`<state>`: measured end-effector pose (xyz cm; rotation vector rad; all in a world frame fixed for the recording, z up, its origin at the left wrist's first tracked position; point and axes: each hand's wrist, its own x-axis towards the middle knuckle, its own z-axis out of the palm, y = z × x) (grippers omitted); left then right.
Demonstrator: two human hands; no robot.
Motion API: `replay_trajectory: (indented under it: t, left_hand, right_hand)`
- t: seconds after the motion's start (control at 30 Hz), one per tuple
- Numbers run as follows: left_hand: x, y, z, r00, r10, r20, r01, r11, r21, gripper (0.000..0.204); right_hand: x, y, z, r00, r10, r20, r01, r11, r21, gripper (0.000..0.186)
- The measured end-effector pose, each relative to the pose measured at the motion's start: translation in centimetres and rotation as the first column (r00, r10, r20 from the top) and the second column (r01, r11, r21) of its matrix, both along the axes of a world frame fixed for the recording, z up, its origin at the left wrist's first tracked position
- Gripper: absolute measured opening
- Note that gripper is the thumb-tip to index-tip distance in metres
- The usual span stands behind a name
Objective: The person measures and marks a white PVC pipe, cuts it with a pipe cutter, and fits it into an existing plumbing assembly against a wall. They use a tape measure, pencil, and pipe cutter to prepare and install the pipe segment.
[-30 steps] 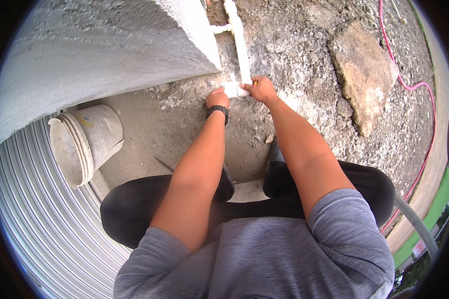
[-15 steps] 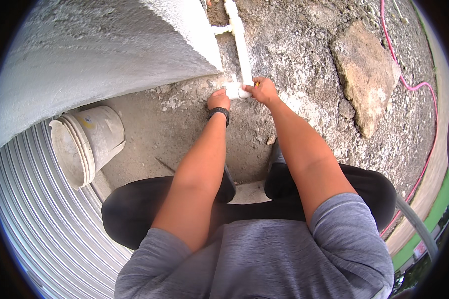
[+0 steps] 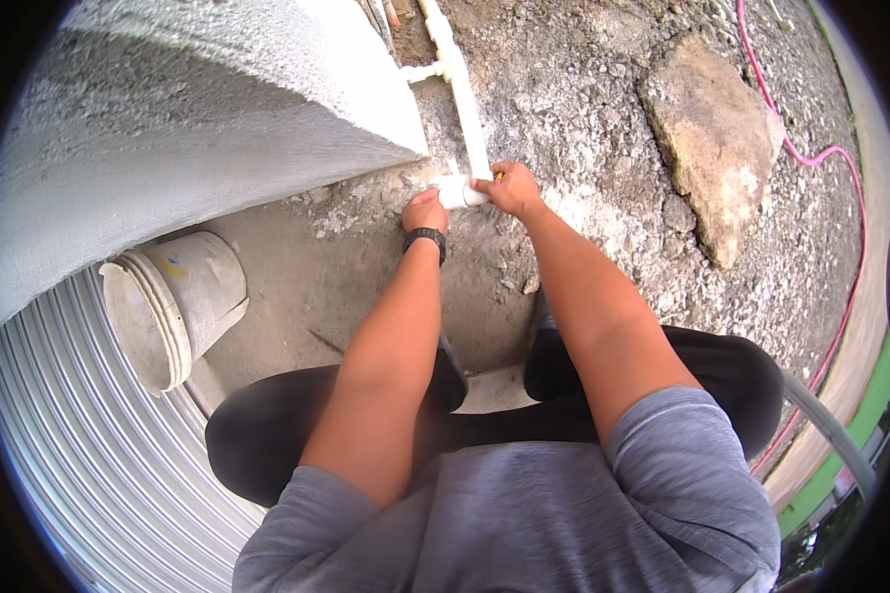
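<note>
A white plastic pipe [image 3: 468,119] runs down along the ground beside the wall corner and ends in a white pipe fitting [image 3: 453,192] that turns to the left. My left hand [image 3: 424,212], with a dark watch on the wrist, is closed at the fitting's left end; the fingertips are partly hidden. On the other side, my right hand [image 3: 516,191] grips the bend where pipe and fitting meet, thumb across the front. A small yellow-orange thing [image 3: 499,176] shows between its fingers, too small to name.
A dirty white bucket [image 3: 198,287] lies on its side at the left, by corrugated metal sheeting [image 3: 89,425]. A rough grey wall [image 3: 237,148] rises at upper left. A large flat rock [image 3: 712,148] and a pink hose [image 3: 853,217] lie on gravel at right.
The whole view has shifted slightly, so the pipe and wall sit a little farther left. Both hands remain at the fitting, with their grip looking nearly the same.
</note>
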<state>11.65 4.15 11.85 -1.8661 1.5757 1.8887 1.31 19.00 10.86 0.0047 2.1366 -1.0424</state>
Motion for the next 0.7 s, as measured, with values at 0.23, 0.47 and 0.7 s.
replay_trajectory:
  t: [0.23,0.47,0.7]
  left_hand:
    - [-0.4,0.7,2.1,1.0,-0.016,-0.025,0.017,0.999,0.044,0.029]
    - [-0.2,0.4,-1.4,0.997,-0.073,0.031,0.074,0.997,-0.009,0.028]
    - [-1.2,-1.0,-1.4,0.791,-0.47,0.391,0.544,0.833,-0.099,0.031]
  right_hand:
    - [0.3,1.0,1.0,0.998,-0.015,-0.068,0.016,1.0,0.012,0.064]
    - [-0.2,0.6,0.3,0.999,-0.044,0.004,0.044,0.998,-0.049,0.062]
    - [0.1,0.3,-0.1,0.987,0.047,-0.156,-0.05,0.999,-0.018,0.053]
